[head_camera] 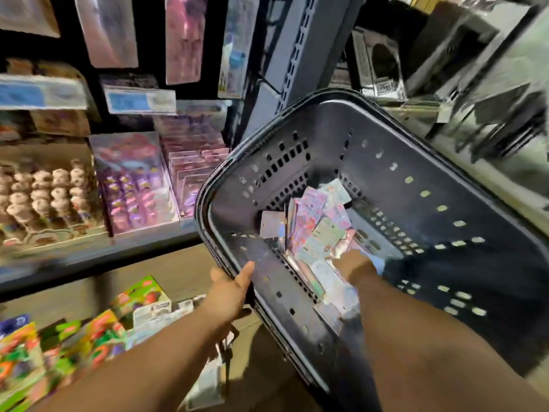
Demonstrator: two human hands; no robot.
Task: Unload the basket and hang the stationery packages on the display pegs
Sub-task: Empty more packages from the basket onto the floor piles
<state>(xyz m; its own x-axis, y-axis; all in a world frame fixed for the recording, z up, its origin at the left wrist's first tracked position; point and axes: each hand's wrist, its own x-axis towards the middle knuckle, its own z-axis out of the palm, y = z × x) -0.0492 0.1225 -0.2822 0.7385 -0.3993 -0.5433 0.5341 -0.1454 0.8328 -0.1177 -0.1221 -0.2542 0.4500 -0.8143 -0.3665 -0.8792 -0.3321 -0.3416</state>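
The display rack (124,173) fills the view left of the basket. Hanging packs (184,40) sit above and to the left of it, and a shelf (89,254) of goods runs level with its left rim. I cannot make out the pegs themselves in the blur. The black plastic basket (416,150) is tipped up towards me, its open side facing the camera.

The left hand (228,292) grips the basket's near-left rim. Its thumb (246,273) lies over the edge onto the inside wall, and the other fingers are hidden beneath. The right hand (353,263) is down inside the basket, on the heap of stationery packages (315,230) lying together on the basket's floor. Its fingers are buried among the packs and blurred, so I cannot tell whether they have closed on one or are only touching.

I read this as the unloading step, the pick from the basket, with plenty left to hang. The next move calls for a firm pinch on a single pack and a lift over the basket's left rim. After that I need to find its hang-hole and a free peg on the rack.
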